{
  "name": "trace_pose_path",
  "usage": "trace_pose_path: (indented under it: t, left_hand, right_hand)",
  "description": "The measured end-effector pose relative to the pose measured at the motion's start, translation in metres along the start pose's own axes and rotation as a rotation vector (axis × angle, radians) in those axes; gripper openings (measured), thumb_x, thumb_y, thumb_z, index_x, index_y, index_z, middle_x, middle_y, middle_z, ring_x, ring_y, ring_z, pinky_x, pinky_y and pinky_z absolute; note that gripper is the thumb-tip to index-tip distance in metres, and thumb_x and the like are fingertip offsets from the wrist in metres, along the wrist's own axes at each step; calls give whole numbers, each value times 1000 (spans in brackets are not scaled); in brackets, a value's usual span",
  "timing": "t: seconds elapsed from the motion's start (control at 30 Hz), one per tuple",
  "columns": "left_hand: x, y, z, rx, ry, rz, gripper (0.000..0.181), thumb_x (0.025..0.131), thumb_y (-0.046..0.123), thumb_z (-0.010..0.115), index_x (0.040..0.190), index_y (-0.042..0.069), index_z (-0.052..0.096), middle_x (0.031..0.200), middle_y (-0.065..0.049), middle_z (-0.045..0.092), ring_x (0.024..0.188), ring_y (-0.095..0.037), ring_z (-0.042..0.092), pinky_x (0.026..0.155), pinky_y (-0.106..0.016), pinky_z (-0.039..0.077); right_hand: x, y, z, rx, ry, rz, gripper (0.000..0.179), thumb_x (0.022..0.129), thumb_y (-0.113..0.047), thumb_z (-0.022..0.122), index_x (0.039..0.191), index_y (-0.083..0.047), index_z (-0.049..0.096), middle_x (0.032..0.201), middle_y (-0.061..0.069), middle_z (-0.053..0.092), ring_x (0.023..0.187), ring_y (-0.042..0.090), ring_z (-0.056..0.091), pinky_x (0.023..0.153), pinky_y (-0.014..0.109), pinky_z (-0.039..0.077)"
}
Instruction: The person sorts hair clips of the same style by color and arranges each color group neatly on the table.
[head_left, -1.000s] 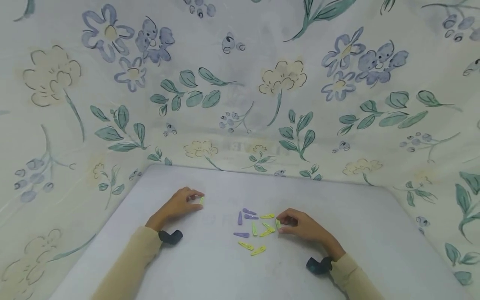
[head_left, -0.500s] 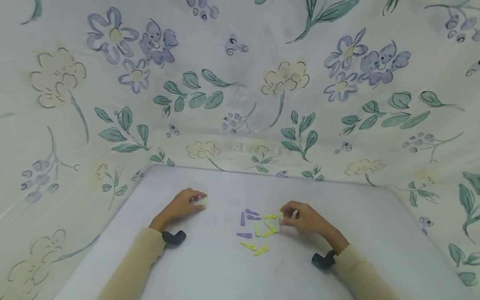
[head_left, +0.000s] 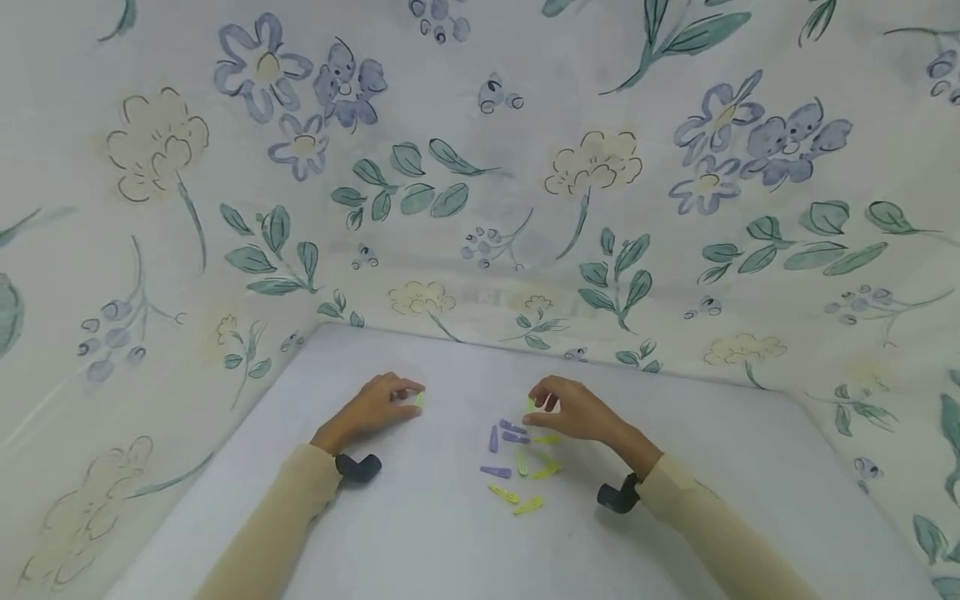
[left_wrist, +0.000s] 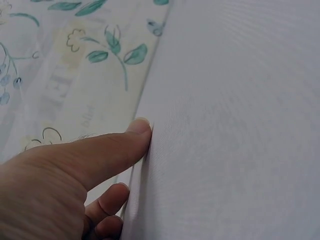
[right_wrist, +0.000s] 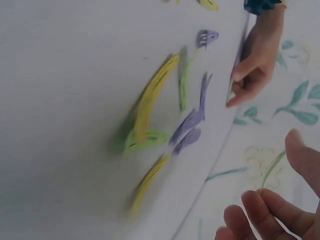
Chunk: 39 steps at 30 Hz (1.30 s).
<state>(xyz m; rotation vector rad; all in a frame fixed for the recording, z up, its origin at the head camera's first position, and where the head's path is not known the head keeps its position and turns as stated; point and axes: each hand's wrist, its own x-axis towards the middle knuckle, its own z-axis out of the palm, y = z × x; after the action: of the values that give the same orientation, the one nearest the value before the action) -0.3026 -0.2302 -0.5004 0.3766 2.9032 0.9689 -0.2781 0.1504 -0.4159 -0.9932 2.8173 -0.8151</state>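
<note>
My left hand (head_left: pixel 375 408) pinches a light green snap hair clip (head_left: pixel 420 400) between thumb and fingers, over the left part of the white table. In the left wrist view the thumb and fingertips show, with that clip hidden. On the right, my right hand (head_left: pixel 577 410) pinches another green hair clip (right_wrist: pixel 272 167) by its ends, just beyond the group of clips. Below and beside it lie several purple clips (head_left: pixel 493 438), several yellow clips (head_left: pixel 503 493) and a green clip (head_left: pixel 522 461). One more green clip (right_wrist: pixel 150 140) lies under a yellow one in the right wrist view.
The white table (head_left: pixel 420 517) ends at the back against a hanging floral sheet (head_left: pixel 510 208), which also rises on both sides. Dark wrist cameras (head_left: pixel 360 468) sit on both wrists, beside beige sleeves (head_left: pixel 273 525).
The right hand has lifted a green clip from the right edge of the group and carried it left and farther back. My left hand stays nearly in place; the head view has shifted slightly.
</note>
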Motion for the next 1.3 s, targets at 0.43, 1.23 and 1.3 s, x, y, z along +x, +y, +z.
trace_pose_path:
  t: [0.43, 1.23, 1.3]
  left_hand:
    - [0, -3, -5, -10, 14, -30, 45, 85, 41, 77, 127, 24, 69, 107, -2, 61, 100, -20, 54, 85, -41, 47]
    - [1, 0, 1, 4, 25, -12, 46, 85, 42, 77, 128, 28, 68, 105, 0, 60, 95, -17, 53, 81, -37, 46]
    - [0, 0, 0, 3, 30, -19, 46, 85, 41, 78, 128, 27, 68, 105, 0, 60, 95, -17, 54, 81, -37, 47]
  right_hand:
    - [64, -53, 15, -34, -59, -21, 44, 87, -38, 76, 118, -8, 66, 105, 4, 67, 95, 17, 63, 80, 30, 53]
    - [109, -64, 79, 104, -45, -83, 47, 88, -37, 76, 119, -4, 64, 101, 7, 66, 85, 14, 62, 73, 24, 51]
    - [113, -64, 83, 115, -50, -80, 48, 88, -38, 76, 119, -4, 64, 100, 7, 66, 85, 14, 62, 72, 24, 51]
